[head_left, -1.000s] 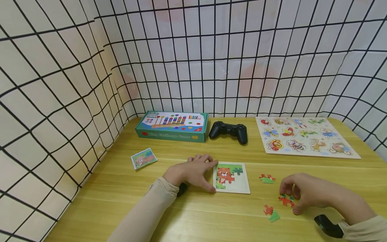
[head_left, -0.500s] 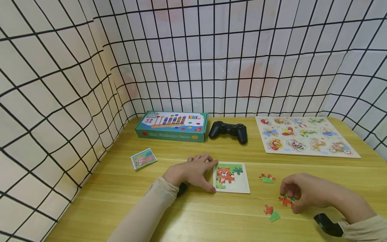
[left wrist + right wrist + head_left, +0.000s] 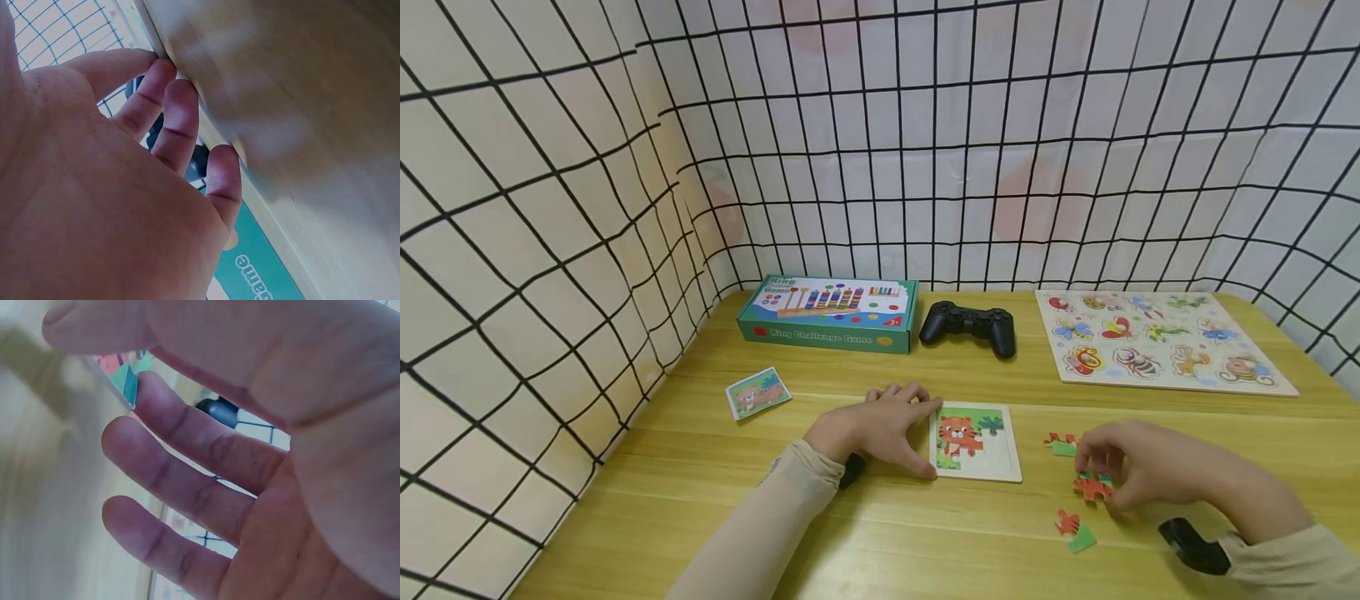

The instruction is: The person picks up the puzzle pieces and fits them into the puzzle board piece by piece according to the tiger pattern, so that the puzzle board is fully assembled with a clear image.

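Note:
My left hand rests at the left side of a square jigsaw board, thumb and index finger spread and touching its edge. A partly assembled orange tiger picture fills the board's left and upper part. In the left wrist view the other fingertips meet the wooden table. To the right, my right hand pinches a red and green puzzle piece between thumb and fingers, just above or on the table. A loose puzzle piece lies beyond it, partly behind the fingers. Nearer me are a red piece and a green piece.
A small tiger picture card lies at the left. Along the back stand a green game box, a black game controller and a wooden insect puzzle board. Black-gridded white cloth hangs around the table.
My right hand has shifted left and slightly away from me, with the pinched puzzle piece moving along and turning a little. The left hand and the jigsaw board have stayed put.

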### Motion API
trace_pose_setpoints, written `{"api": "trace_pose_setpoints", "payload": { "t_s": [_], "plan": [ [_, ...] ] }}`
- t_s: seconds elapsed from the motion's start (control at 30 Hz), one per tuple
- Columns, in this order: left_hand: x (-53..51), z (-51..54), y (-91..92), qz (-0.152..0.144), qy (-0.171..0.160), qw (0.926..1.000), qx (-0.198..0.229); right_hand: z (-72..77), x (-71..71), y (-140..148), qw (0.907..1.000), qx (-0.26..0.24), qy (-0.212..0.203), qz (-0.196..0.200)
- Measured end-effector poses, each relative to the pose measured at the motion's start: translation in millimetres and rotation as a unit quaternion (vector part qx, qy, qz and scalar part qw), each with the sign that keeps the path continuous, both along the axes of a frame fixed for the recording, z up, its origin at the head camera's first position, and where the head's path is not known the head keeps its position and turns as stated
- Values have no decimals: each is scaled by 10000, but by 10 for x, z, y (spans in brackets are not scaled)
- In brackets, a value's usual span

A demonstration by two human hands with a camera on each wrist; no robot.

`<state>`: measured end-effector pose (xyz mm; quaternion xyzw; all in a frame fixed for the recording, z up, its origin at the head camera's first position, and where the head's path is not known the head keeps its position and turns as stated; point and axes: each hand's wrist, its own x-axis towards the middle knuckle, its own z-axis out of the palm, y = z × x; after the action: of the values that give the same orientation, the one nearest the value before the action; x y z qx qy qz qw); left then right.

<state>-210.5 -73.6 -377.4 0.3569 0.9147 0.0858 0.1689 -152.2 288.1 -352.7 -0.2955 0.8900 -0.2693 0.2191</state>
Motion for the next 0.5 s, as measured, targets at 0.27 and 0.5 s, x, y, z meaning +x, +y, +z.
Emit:
{"api": "trace_pose_setpoints", "payload": {
  "t_s": [0.27,0.5],
  "plan": [
    [1,9,-2,-10,23,10000,-10,166,-57,-179,9993,202,296,-122],
    [-2,3,-6,-2,-5,10000,-5,263,-132,-308,9991,23,420,-9]
  ]
}}
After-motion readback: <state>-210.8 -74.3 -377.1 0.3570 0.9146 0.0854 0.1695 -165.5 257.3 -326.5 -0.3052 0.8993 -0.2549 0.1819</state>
